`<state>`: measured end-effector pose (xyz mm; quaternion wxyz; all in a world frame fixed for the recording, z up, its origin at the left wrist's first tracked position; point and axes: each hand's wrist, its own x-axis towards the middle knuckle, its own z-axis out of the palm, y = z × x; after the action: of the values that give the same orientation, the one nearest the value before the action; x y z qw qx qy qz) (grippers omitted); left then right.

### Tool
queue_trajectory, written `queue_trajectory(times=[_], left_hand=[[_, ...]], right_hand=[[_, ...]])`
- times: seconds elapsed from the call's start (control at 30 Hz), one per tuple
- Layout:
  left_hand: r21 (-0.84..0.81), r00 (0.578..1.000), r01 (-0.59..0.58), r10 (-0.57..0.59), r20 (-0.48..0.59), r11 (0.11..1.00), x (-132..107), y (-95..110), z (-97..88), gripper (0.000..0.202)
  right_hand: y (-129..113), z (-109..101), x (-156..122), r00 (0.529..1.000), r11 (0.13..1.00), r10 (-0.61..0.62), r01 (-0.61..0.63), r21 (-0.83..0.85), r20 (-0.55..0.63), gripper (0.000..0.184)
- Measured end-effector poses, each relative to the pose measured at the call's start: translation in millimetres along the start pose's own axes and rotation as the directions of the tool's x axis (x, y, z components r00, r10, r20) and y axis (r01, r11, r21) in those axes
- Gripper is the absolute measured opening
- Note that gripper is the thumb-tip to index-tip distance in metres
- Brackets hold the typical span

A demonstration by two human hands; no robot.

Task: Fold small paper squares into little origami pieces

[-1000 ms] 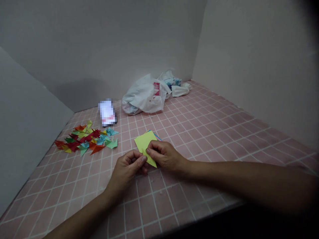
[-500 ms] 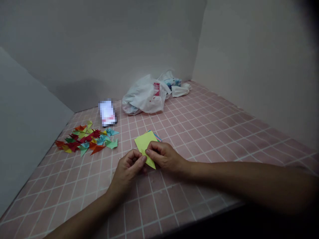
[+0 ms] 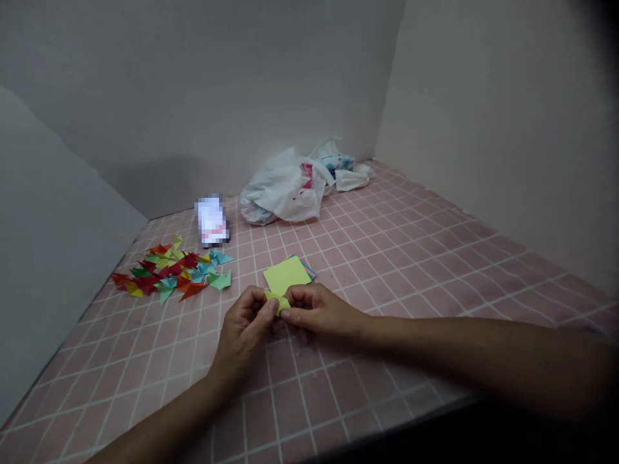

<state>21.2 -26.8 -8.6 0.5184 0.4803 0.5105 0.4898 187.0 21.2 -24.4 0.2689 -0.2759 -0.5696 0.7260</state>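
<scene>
Between my two hands is a small folded piece of yellow origami paper (image 3: 277, 301). My left hand (image 3: 249, 325) pinches its left side with thumb and fingers. My right hand (image 3: 322, 310) pinches the right side, the thumb near the left thumb. The fingers hide much of the fold, so its exact shape cannot be made out. Just beyond the hands lies a stack of square paper sheets (image 3: 287, 274), yellow on top, with blue and pink edges showing at the right. Left of it, several folded paper cranes (image 3: 174, 267) in red, orange, yellow, green and blue lie in a pile.
A phone with a lit, blurred screen (image 3: 211, 221) stands behind the cranes. White plastic bags (image 3: 285, 187) lie against the back wall, with a blue-patterned packet (image 3: 341, 162) beside them. Pink tiles with white lines cover the tabletop (image 3: 411, 258); grey walls enclose it.
The yellow paper in my hands, seen earlier with a point hanging downward, now looks smaller and more folded between my fingers. My right hand has lowered slightly, uncovering more of the stack.
</scene>
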Motion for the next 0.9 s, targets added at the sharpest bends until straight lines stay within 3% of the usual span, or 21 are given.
queue_trajectory(times=[0.33,0.67,0.9], left_hand=[[-0.141,0.999,0.046,-0.048,-0.011,0.989,1,-7,-2.1,0.017],[0.013,0.996,0.027,-0.026,-0.091,1.000,1,6,-2.9,0.018],[0.014,0.994,0.002,-0.001,-0.109,1.000,1,6,-4.5,0.021]], right_hand=[[-8,0,0,1.000,1.000,-0.004,0.004,0.000,0.031,0.019],[-7,2,-2,1.000,1.000,-0.006,0.006,-0.013,0.014,0.021],[-11,2,-2,0.999,1.000,0.004,-0.005,0.029,0.051,0.022]])
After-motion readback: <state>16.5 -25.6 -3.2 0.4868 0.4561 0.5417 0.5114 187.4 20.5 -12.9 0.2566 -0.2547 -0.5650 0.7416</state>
